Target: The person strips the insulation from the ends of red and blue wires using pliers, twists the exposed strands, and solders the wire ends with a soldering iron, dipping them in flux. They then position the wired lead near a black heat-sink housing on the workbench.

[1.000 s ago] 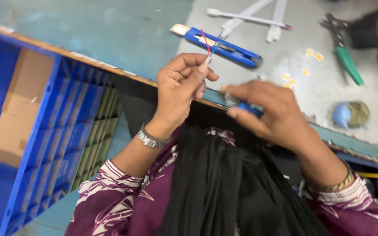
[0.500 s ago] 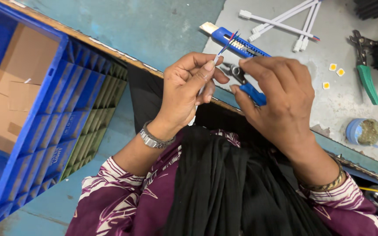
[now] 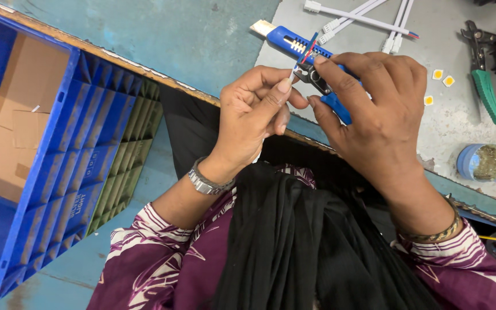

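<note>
**Hands have closed in on the wire, cutter now right at the tip**

So compared with a second ago, the two hands have come together. Back then the right hand (image 3: 374,109) sat lower, near the bench edge, apart from the left hand (image 3: 256,112). Now it's lifted up and tucked in against the left, and the small blue-handled wire cutter (image 3: 325,86) it grips has its dark nose touching the thin white cable with red and blue cores (image 3: 301,62). Right fingers are wrapped tight round the blue handles; I can't tell if the blades have bitten yet. Left thumb and forefinger are pinched shut on the cable just below the tool.

My read: the lining-up is over and the cutter is placed for working the wire end.

Room-wise it's tight. The hands hover right over the wooden bench edge (image 3: 144,69), just in front of a blue plastic utility knife (image 3: 288,40) lying on the grey mat (image 3: 460,132). More white cables (image 3: 363,14) sit beyond, green-handled pliers (image 3: 486,86) to the right, a small round blue tin (image 3: 480,162) near the right wrist. The big blue plastic crate (image 3: 58,189) sits off to the left below bench level, well apart.
</note>
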`<state>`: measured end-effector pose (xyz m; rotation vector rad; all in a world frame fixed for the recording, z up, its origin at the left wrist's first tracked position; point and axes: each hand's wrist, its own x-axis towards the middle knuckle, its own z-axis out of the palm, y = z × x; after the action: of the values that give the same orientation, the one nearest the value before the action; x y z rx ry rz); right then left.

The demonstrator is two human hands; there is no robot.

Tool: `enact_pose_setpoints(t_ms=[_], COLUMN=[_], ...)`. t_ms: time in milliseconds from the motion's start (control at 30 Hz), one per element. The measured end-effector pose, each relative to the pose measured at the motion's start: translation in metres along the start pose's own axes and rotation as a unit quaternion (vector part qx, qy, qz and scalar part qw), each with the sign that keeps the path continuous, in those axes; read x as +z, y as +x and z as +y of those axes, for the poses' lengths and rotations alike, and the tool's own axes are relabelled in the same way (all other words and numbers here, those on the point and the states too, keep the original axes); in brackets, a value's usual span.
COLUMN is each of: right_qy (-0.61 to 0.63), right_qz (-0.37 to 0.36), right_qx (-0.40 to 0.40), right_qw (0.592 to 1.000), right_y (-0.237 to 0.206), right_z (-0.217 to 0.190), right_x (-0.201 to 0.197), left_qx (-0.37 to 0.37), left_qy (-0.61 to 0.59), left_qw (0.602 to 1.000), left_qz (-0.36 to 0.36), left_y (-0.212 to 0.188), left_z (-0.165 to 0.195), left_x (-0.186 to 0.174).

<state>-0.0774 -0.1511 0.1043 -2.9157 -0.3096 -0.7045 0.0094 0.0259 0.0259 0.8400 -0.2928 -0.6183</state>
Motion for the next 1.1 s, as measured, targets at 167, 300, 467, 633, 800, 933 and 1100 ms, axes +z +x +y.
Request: enact_pose_setpoints(t_ms=[167, 300, 467, 633, 800, 933, 1100], right_qy=[0.000, -0.004, 0.011, 0.023, 0.022, 0.006, -0.018], right_qz=[0.001, 0.003, 0.003, 0.001, 0.009, 0.012, 0.017], right_qx=[-0.002, 0.013, 0.019, 0.012, 0.018, 0.024, 0.027], right_qw=[1.000, 1.000, 1.000, 1.000, 1.000, 1.000, 0.999], right_y=[-0.003, -0.005, -0.005, -0.005, -0.007, -0.008, -0.008], right_z=[0.002, 0.002, 0.002, 0.002, 0.001, 0.000, -0.001], right_x=[-0.002, -0.002, -0.005, -0.007, -0.008, -0.007, -0.004], left_qx=[-0.004, 0.001, 0.015, 0.023, 0.020, 0.004, -0.031], left_qy=[-0.002, 0.003, 0.030, 0.046, 0.037, 0.002, -0.059], left_qw=[1.000, 1.000, 0.999, 0.999, 0.999, 1.000, 0.998], left_qz=[0.003, -0.007, -0.012, -0.011, -0.009, -0.008, -0.010], left_y=[0.001, 0.002, 0.003, 0.004, 0.003, 0.005, 0.008], left_z=[-0.001, -0.001, 0.001, 0.001, -0.001, -0.003, -0.003], left_x=[0.003, 0.005, 0.006, 0.008, 0.010, 0.013, 0.016])
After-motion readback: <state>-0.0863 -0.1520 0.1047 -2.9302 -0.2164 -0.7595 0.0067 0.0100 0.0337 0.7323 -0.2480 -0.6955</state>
